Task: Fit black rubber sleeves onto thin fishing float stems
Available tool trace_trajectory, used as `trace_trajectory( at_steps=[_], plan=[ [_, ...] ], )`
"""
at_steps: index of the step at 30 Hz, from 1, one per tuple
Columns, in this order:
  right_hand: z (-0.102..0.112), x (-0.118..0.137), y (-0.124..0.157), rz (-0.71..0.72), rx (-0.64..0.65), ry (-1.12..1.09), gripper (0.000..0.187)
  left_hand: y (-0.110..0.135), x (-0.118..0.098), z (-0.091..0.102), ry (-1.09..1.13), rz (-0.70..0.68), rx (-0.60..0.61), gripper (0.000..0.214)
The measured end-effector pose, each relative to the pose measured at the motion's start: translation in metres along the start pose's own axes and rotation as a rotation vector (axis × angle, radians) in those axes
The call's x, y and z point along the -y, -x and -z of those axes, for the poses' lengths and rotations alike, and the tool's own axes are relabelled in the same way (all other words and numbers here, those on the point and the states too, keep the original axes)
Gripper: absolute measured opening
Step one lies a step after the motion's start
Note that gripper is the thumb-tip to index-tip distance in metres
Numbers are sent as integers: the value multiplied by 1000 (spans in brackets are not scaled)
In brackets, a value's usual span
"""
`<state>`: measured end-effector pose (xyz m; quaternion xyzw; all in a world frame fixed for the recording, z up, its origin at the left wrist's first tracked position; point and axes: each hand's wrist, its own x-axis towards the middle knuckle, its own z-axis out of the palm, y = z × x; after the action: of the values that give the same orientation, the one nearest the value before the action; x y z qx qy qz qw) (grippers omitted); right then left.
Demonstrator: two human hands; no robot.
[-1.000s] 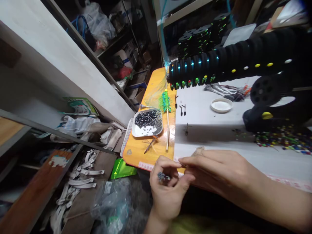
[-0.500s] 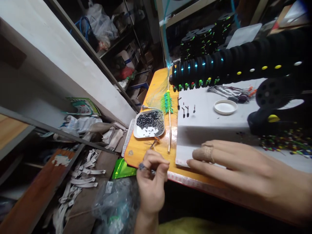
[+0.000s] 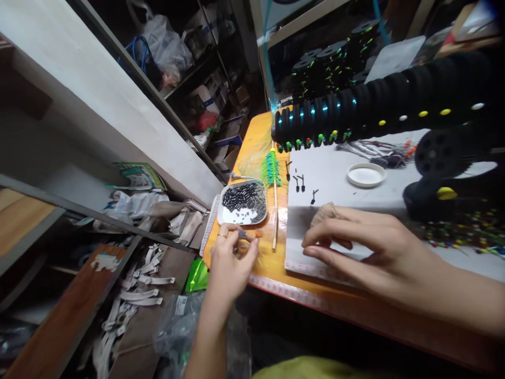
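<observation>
My left hand (image 3: 232, 260) is at the table's front left corner, just below a white tray (image 3: 241, 217) of small black tubes. Its fingers are curled, with thumb and forefinger tips close together beside a small orange-tipped piece (image 3: 258, 234). A greyish wrap or bundle shows at the fingers; what they grip is hard to make out. Over the white sheet (image 3: 315, 158) hovers my right hand (image 3: 366, 242), a beige wrap on one finger. Thumb and forefinger nearly meet, and anything between them is too small to see. Several small black forked pieces (image 3: 302, 183) lie beyond it.
A thin wooden stick (image 3: 275, 221) with green bristly strands lies between the hands. A black ribbed roller (image 3: 379, 100) with coloured beads spans the upper right. On the sheet are a white lid (image 3: 366, 175) and scattered coloured beads (image 3: 469, 226). Shelves stand at left.
My left hand has moved up and left, toward the orange-tipped piece beside the tray. My right hand has lifted and changed from stretched out to bent, with thumb and forefinger drawn together.
</observation>
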<state>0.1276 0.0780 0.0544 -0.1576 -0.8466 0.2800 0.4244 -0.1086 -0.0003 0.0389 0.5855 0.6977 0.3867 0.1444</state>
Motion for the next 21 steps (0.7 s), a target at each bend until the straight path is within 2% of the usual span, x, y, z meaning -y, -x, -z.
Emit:
trace_trajectory(
  at_steps=[3,6,8,11,15,18,21],
  plan=[
    [-1,6,-3,-76,-16,-45,12,23,-14,-17,238,32,-61,19],
    [-4,8,-3,-97,-34,-96,13,44,-26,-41,722,183,-111,24],
    [-5,8,-2,-122,-29,-148,13,52,-33,-56,880,239,-106,27],
    [-5,8,-1,-161,-15,-226,14,56,-42,-68,871,250,-169,27],
    [-5,10,2,-138,-23,-212,14,55,-50,-71,748,105,-314,23],
    [-8,12,5,-147,-41,-164,13,54,-49,-70,706,8,-299,15],
    [-11,14,7,-143,-32,-137,14,56,-45,-71,771,80,-211,14]
  ],
)
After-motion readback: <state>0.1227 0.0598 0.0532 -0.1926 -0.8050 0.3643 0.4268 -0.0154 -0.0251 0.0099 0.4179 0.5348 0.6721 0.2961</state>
